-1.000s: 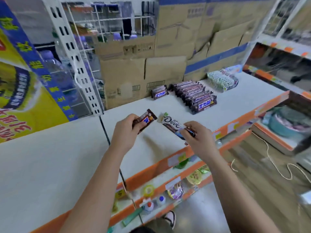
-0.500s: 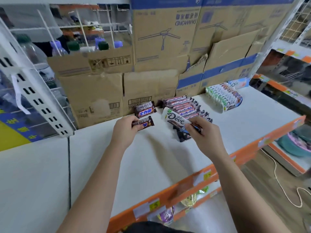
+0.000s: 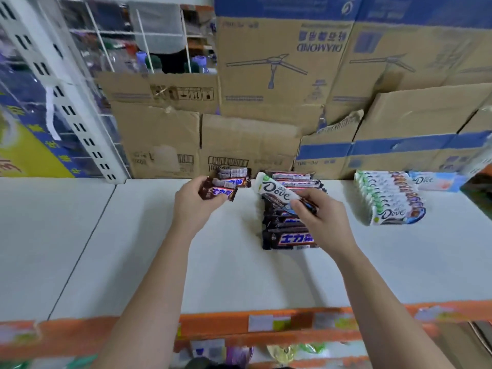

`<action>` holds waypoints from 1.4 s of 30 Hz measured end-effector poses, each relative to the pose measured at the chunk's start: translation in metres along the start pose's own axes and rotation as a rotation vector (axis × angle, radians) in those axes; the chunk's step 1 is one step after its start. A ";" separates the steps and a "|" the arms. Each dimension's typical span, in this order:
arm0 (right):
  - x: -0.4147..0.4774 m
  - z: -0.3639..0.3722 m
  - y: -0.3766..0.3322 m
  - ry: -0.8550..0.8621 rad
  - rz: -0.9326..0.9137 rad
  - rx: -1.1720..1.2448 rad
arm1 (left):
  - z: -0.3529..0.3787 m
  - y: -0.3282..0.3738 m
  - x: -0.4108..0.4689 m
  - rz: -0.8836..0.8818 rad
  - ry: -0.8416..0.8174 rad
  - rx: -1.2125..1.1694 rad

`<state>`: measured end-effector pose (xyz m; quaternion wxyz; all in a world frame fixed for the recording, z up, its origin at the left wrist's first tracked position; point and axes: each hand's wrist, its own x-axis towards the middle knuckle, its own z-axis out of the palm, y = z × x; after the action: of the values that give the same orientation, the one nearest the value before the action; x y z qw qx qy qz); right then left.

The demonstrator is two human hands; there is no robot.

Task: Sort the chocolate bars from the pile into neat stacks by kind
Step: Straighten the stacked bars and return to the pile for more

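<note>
My left hand (image 3: pixel 195 202) grips a small brown Snickers bar (image 3: pixel 218 192) just in front of a short stack of the same small bars (image 3: pixel 233 177) at the back of the white shelf (image 3: pixel 133 249). My right hand (image 3: pixel 320 217) pinches a white Dove bar (image 3: pixel 275 191) by its near end, held tilted above a row of long Snickers bars (image 3: pixel 288 237). To the right lies a neat row of Dove bars (image 3: pixel 390 199), with a light blue Dove bar (image 3: pixel 436 181) behind it.
Cardboard boxes (image 3: pixel 266 97) line the back of the shelf. A white slotted upright (image 3: pixel 66 102) and wire racks with bottles stand at the back left. An orange price rail (image 3: pixel 239 326) runs along the shelf's front edge, with lower shelves of goods beneath.
The view has swung to face the shelf squarely and closer. Both hands have moved forward: the left with its small bar up to the small stack, the right with the Dove bar above the Snickers row.
</note>
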<state>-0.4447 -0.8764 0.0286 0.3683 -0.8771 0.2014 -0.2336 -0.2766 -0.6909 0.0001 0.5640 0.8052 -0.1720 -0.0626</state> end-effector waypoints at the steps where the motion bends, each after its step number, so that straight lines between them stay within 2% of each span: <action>1: 0.001 -0.002 0.004 -0.018 -0.008 0.013 | 0.002 0.002 -0.003 -0.024 0.007 -0.023; 5: 0.000 -0.007 0.015 -0.062 -0.028 0.052 | 0.007 0.007 -0.015 -0.082 -0.029 -0.145; 8: 0.002 -0.010 0.019 -0.072 -0.017 0.074 | 0.008 0.009 -0.017 -0.077 -0.057 -0.052; 14: 0.012 -0.010 0.023 -0.068 0.000 0.067 | 0.010 0.011 -0.001 0.081 -0.094 0.294; 17: 0.015 -0.011 0.026 -0.057 0.021 0.064 | 0.011 0.008 0.011 0.082 -0.064 0.320; 27: 0.020 -0.013 0.031 -0.032 0.053 0.034 | 0.022 -0.006 0.035 0.158 -0.110 0.360; 29: 0.021 -0.012 0.033 -0.031 0.058 0.041 | 0.024 -0.009 0.037 0.129 -0.117 0.282; 32: 0.021 -0.011 0.035 -0.034 0.060 0.050 | 0.028 -0.004 0.033 -0.019 -0.094 -0.035; 36: 0.021 -0.012 0.037 -0.025 0.053 0.047 | 0.036 0.008 0.027 -0.135 -0.050 -0.259; 38: 0.021 -0.012 0.037 -0.024 0.054 0.050 | 0.036 0.009 0.026 -0.147 -0.049 -0.293; 42: 0.022 -0.012 0.035 -0.031 0.055 0.018 | 0.034 0.001 0.024 -0.072 -0.060 -0.089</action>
<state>-0.4404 -0.9172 0.0159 0.3857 -0.8714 0.2173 -0.2115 -0.2643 -0.7300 -0.0093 0.5913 0.7828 -0.1567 -0.1144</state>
